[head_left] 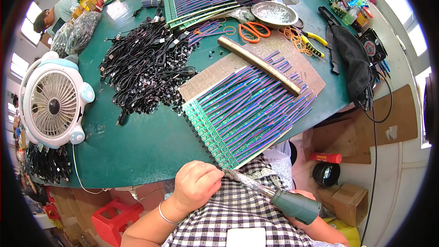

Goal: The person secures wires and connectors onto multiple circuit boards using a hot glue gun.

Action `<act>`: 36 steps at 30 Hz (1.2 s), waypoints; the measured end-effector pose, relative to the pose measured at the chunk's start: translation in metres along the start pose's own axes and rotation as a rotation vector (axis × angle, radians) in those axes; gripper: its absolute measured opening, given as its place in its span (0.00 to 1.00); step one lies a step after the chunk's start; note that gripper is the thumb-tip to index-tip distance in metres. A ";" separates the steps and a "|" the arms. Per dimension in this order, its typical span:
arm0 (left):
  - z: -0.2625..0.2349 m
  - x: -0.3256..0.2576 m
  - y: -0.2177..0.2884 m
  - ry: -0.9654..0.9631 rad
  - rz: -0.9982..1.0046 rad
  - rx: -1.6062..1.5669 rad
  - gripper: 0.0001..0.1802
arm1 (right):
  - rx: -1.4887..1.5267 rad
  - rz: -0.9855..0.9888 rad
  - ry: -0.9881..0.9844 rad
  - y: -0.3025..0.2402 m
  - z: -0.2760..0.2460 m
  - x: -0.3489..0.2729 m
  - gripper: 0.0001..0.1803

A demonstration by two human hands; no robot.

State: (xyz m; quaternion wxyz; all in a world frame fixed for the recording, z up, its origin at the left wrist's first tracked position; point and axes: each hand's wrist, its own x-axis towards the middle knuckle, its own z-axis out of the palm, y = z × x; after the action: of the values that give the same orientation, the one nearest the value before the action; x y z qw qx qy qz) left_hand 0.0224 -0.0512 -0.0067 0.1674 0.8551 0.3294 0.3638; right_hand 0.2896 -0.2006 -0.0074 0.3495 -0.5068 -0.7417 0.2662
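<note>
A row of small green circuit boards [208, 132] with purple, blue and green wires [249, 103] lies on a brown board at the near edge of the green table [137, 142]. A wooden bar [258, 64] lies across the wires. My right hand [309, 196], mostly hidden under the handle, grips a soldering iron [295, 206] with a green handle. Its tip sits by the nearest circuit boards. My left hand [196, 185] is closed in a fist right beside the tip, over my checked shirt. Whether it pinches anything thin is not visible.
A white desk fan [54, 103] stands at the left and a heap of black cables [146, 64] lies mid-table. Further back are orange scissors [254, 29], a metal dish [274, 13] and more wired boards [206, 0]. A black mesh bag [354, 59] hangs off the right edge. Another person [52, 16] sits at the far left.
</note>
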 end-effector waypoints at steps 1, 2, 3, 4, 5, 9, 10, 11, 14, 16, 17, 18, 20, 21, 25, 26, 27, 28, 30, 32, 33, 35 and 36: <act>0.000 0.000 0.000 -0.002 0.000 0.001 0.16 | -0.129 -0.039 0.022 0.001 0.000 -0.002 0.16; 0.000 0.000 0.000 -0.002 -0.001 0.000 0.16 | -0.129 -0.038 0.022 0.001 -0.001 -0.003 0.16; 0.000 0.000 0.000 -0.002 0.000 0.000 0.16 | -0.070 0.037 -0.028 0.000 -0.003 -0.005 0.15; 0.000 0.000 0.000 -0.001 0.001 -0.001 0.16 | -0.012 0.112 -0.079 -0.001 -0.004 -0.007 0.15; 0.000 0.000 -0.001 -0.001 0.001 -0.003 0.16 | -0.013 0.114 -0.079 -0.002 -0.005 -0.008 0.15; 0.001 -0.001 -0.001 0.000 -0.001 0.001 0.16 | 0.176 0.187 -0.120 -0.002 -0.007 -0.002 0.16; 0.002 -0.001 -0.001 -0.001 -0.002 0.006 0.15 | 0.285 0.207 -0.139 -0.002 -0.009 0.002 0.16; 0.002 -0.001 -0.001 -0.002 -0.003 0.010 0.15 | 0.289 0.205 -0.139 -0.003 -0.009 -0.002 0.16; 0.002 0.001 -0.002 -0.002 0.004 -0.003 0.15 | 0.687 0.750 -0.083 -0.007 -0.010 -0.015 0.18; 0.001 0.002 -0.002 0.009 0.008 0.005 0.14 | 0.794 0.614 -0.068 0.001 -0.006 -0.015 0.17; 0.000 0.001 -0.002 0.015 0.004 0.012 0.14 | 0.794 0.608 -0.076 0.001 -0.005 -0.015 0.17; 0.000 0.000 -0.001 0.004 0.005 0.004 0.15 | 0.640 0.603 -0.082 0.000 -0.005 -0.016 0.16; -0.002 -0.001 -0.002 -0.012 0.007 -0.001 0.16 | 0.489 0.563 -0.102 0.001 -0.006 -0.002 0.15; -0.002 -0.002 -0.002 -0.022 0.005 -0.005 0.16 | 0.369 0.518 -0.098 -0.001 -0.009 0.007 0.15; -0.009 -0.006 -0.003 -0.064 -0.014 -0.045 0.15 | 0.301 0.437 0.063 0.028 0.002 -0.005 0.20; -0.010 -0.006 -0.003 -0.080 -0.022 -0.080 0.13 | 0.671 0.527 0.326 0.005 0.007 0.025 0.27; -0.013 -0.003 -0.003 -0.074 -0.027 -0.070 0.13 | 0.676 0.520 0.317 0.006 0.006 0.039 0.27; -0.019 0.000 -0.002 -0.075 -0.058 -0.102 0.13 | 0.702 0.489 0.351 0.006 0.004 0.051 0.29; -0.035 0.009 -0.011 -0.067 -0.095 -0.089 0.11 | 0.763 0.458 0.391 0.008 -0.002 0.070 0.31; -0.059 0.029 -0.031 0.005 -0.110 0.048 0.09 | 0.788 0.435 0.422 0.009 -0.006 0.088 0.28; -0.068 0.036 -0.041 0.039 -0.175 0.147 0.06 | 0.780 0.408 0.448 0.010 -0.006 0.095 0.26; -0.086 0.058 -0.067 0.130 -0.256 0.208 0.05 | 0.785 0.381 0.501 0.016 -0.003 0.103 0.25; -0.091 0.068 -0.081 0.187 -0.275 0.224 0.05 | 0.790 0.358 0.557 0.017 -0.003 0.107 0.24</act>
State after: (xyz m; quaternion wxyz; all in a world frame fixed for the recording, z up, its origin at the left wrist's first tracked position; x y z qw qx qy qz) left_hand -0.0452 0.0589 0.0475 0.0880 0.7778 0.4957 0.3763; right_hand 0.2756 -0.0942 0.0083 0.6475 -0.5068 -0.3652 0.4365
